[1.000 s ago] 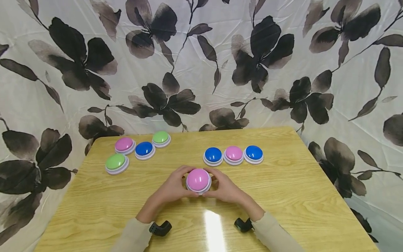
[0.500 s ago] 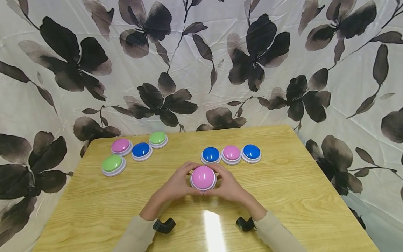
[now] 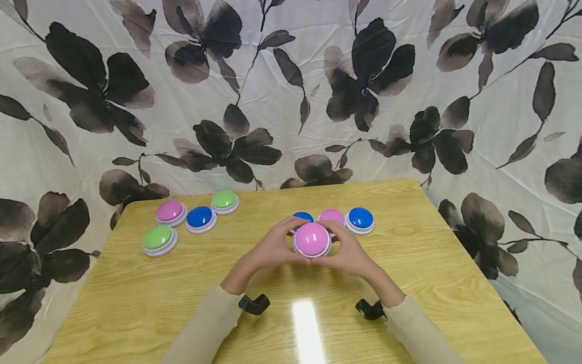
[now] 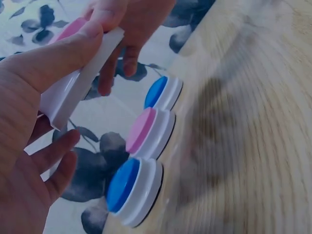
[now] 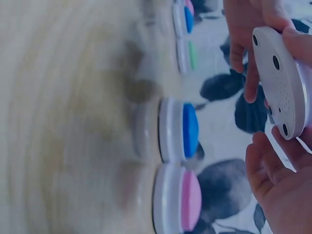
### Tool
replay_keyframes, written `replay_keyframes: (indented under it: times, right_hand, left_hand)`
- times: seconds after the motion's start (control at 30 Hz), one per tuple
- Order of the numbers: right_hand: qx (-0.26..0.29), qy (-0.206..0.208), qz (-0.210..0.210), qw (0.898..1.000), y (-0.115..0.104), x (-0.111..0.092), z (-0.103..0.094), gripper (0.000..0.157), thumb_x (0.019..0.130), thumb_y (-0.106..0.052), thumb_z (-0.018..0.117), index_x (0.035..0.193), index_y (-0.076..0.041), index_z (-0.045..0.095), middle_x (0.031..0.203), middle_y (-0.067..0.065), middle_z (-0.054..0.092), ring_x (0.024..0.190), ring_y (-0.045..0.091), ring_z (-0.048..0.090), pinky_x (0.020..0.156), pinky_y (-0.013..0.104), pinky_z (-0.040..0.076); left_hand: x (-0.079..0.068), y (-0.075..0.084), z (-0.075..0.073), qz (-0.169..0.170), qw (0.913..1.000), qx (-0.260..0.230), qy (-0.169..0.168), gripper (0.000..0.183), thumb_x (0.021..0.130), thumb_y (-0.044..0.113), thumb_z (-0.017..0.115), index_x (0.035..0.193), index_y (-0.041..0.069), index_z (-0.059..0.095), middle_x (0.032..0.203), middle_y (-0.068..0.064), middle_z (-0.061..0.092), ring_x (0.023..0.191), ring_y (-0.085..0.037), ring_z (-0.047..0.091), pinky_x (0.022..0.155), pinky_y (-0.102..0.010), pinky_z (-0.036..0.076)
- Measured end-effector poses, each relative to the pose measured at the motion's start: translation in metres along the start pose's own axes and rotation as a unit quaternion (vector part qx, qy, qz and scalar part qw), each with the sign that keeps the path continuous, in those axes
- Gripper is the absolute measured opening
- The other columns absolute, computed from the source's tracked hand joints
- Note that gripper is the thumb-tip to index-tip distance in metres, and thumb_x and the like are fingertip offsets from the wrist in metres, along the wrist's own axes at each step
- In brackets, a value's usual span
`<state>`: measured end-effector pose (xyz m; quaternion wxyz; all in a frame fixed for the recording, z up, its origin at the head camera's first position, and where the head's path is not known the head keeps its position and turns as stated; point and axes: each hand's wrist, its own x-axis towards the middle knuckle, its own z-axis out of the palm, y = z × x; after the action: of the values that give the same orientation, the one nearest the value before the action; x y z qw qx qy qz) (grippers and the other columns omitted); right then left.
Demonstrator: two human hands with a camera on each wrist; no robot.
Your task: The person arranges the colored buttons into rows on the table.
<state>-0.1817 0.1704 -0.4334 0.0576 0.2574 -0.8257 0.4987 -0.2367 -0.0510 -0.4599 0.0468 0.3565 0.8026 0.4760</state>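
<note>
A pink push button (image 3: 311, 239) with a white base is held up off the table between both hands. My left hand (image 3: 271, 246) grips its left side and my right hand (image 3: 349, 251) its right side, the thumbs meeting near the front. In the right wrist view the raised base (image 5: 279, 83) shows its underside, with dark round feet and small holes. Just behind the hands stands a row: a blue button (image 3: 303, 216), a second pink button (image 3: 332, 216) and another blue button (image 3: 360, 218). From the head view, the held button and hands partly cover the first two.
On the left of the wooden table (image 3: 150, 303) sit a pink button (image 3: 170, 211), a blue button (image 3: 200, 218) and two green buttons, one at the back (image 3: 224, 199) and one nearer (image 3: 157, 237). A flowered cloth (image 3: 282, 101) hangs behind the table.
Both hands have lifted the pink button and carried it right and away from the body, towards the row of three. The head view has shifted slightly. The other buttons stay put.
</note>
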Motion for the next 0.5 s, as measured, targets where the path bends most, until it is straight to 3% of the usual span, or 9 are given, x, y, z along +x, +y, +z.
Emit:
replay_keyframes:
  times: [0.2, 0.5]
  right_hand:
    - [-0.003, 0.008, 0.011, 1.000, -0.003, 0.002, -0.024, 0.078, 0.068, -0.008, 0.089, 0.135, 0.001, 0.051, 0.128, 0.015, 0.055, 0.112, 0.027, 0.052, 0.082, 0.043, 0.049]
    - [-0.037, 0.019, 0.045, 0.998, 0.007, 0.001, -0.055, 0.074, 0.070, -0.009, 0.089, 0.133, 0.004, 0.052, 0.125, 0.018, 0.056, 0.112, 0.032, 0.053, 0.089, 0.050, 0.048]
  left_hand:
    - [0.028, 0.002, 0.010, 0.017, 0.9995, -0.028, 0.001, 0.080, 0.065, 0.038, 0.091, 0.134, 0.020, 0.055, 0.123, 0.009, 0.055, 0.110, -0.009, 0.053, 0.091, -0.034, 0.049]
    - [0.071, -0.001, 0.023, 0.032, 0.9986, -0.033, -0.026, 0.080, 0.063, 0.034, 0.093, 0.133, 0.018, 0.058, 0.124, 0.008, 0.058, 0.109, -0.011, 0.052, 0.088, -0.037, 0.048]
